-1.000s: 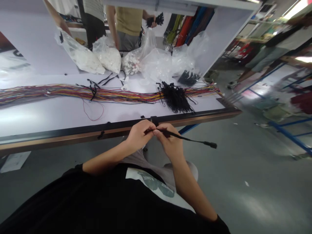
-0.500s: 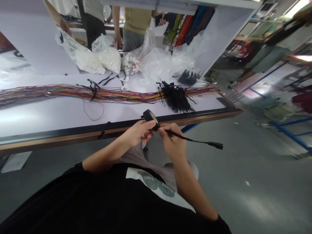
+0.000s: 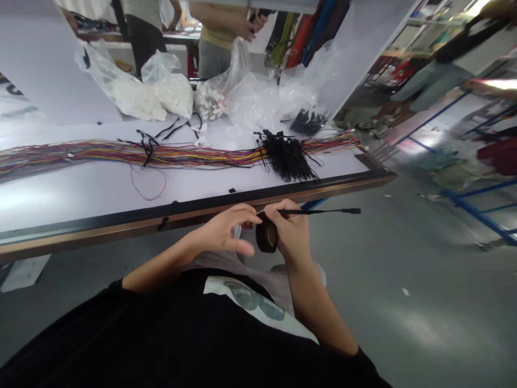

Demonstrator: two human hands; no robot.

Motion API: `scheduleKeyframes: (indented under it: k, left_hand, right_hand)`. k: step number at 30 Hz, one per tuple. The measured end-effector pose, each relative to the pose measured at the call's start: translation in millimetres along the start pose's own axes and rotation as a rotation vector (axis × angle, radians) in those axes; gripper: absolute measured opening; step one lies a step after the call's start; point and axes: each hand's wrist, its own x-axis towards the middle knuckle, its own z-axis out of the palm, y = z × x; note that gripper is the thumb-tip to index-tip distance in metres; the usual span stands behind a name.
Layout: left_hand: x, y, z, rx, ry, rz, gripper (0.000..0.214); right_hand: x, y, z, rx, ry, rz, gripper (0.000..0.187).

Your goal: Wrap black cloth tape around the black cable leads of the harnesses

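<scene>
From my remote station I log the black cable right of centre frame, pinched in the right hand; dark tape roll just below, at centre. Left hand beside the roll: thumb and fingers spread, contact unclear. Farther up, black leads lie across coloured wires on the counter.

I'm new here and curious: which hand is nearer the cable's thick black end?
Right. The right hand grips the cable left of its thick black end; the left hand is farther left.
</scene>
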Motion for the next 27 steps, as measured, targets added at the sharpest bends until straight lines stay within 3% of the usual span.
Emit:
scheduleKeyframes:
  k: [3,7,13,17,21,27]
  left_hand:
    - [6.7,-1.6,6.0,0.101,0.168,-0.114,0.024]
    - [17.2,-0.5,13.9,0.321,0.205,-0.152,0.013]
    - [24.2,-3.3,14.6,0.61,0.228,0.022,0.017]
    - [24.7,-12.1,11.9,0.632,0.247,0.054,0.021]
    - [26.2,-18.8,4.7,0.671,0.311,0.002,0.019]
    - [27.3,-14.8,3.6,0.751,0.292,-0.184,0.021]
  right_hand:
    - [-1.0,-4.3,-2.4,0.008,-0.134,-0.083,0.016]
    - [-2.8,-5.2,0.6,-0.047,-0.074,-0.198,0.018]
    - [-3.3,2.3,18.2,0.15,0.045,-0.047,0.025]
    - [-0.1,0.8,21.7,0.234,0.002,0.013,0.024]
    - [1.2,0.5,13.4,-0.067,-0.176,-0.057,0.015]
    - [2.7,-12.4,11.6,-0.679,-0.33,-0.198,0.029]
